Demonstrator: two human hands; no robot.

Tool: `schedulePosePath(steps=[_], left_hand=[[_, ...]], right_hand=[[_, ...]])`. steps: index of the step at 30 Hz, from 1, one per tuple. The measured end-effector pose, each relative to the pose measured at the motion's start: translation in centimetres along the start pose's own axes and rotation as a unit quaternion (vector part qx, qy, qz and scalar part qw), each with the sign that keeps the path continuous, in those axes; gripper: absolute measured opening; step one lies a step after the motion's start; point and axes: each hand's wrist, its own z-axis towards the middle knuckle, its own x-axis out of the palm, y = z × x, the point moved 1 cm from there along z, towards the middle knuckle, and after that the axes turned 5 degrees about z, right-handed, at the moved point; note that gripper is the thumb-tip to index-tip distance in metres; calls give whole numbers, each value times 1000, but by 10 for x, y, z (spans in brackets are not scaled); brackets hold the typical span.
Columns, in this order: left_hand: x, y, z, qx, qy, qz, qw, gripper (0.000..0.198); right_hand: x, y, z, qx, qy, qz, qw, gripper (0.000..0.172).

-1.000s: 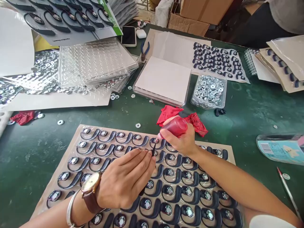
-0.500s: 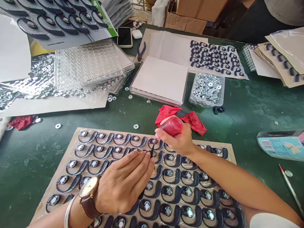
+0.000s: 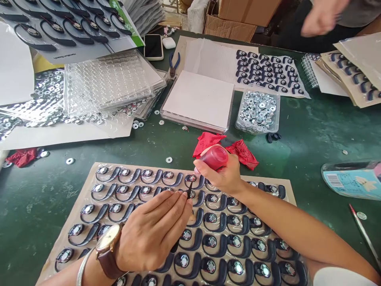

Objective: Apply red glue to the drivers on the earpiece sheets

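Observation:
My left hand (image 3: 157, 226), with a watch on the wrist, is closed around black pointed tweezers (image 3: 189, 191). Their tip touches or nearly touches a small round speaker (image 3: 191, 178) in the back row of a cardboard sheet (image 3: 86, 186). My right hand (image 3: 228, 174) grips a red squeeze bottle (image 3: 214, 157), tilted so that its pale nozzle points down beside the same speaker. Rows of dark curved bands (image 3: 214, 223), each with a round speaker, cover the sheet under both hands. My left palm and fingers hide part of the rows.
Behind the sheet lie red cloths (image 3: 242, 154), a clear tub of metal washers (image 3: 258, 109) and a stack of white-topped trays (image 3: 199, 99). Blue-handled pliers (image 3: 174, 65) and a phone (image 3: 153, 47) sit farther back. Another person's hand (image 3: 323, 18) shows at upper right.
Another person's hand has come into view at the upper right. The view has shifted slightly. My hands keep nearly the same pose, tweezers and bottle still at the same speaker.

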Motion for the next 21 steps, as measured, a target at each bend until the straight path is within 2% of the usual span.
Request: schedulePosePath(steps=[6,9,16,21], left_hand=[[-4,8,4,-9,27,-30,999,32],[-7,14,6,-17,36,-52,998,33],[-11,19,18,-53,16,-86,995,27],[-9,25,19,-76,19,-129,989,31]], right_hand=[[-5,2,0,-1,-22,-27,999,31],[-6,4,0,12,-9,-26,1000,31],[-7,5,-1,31,-6,9,999,32],[-7,4,-3,33,4,1,999,31]])
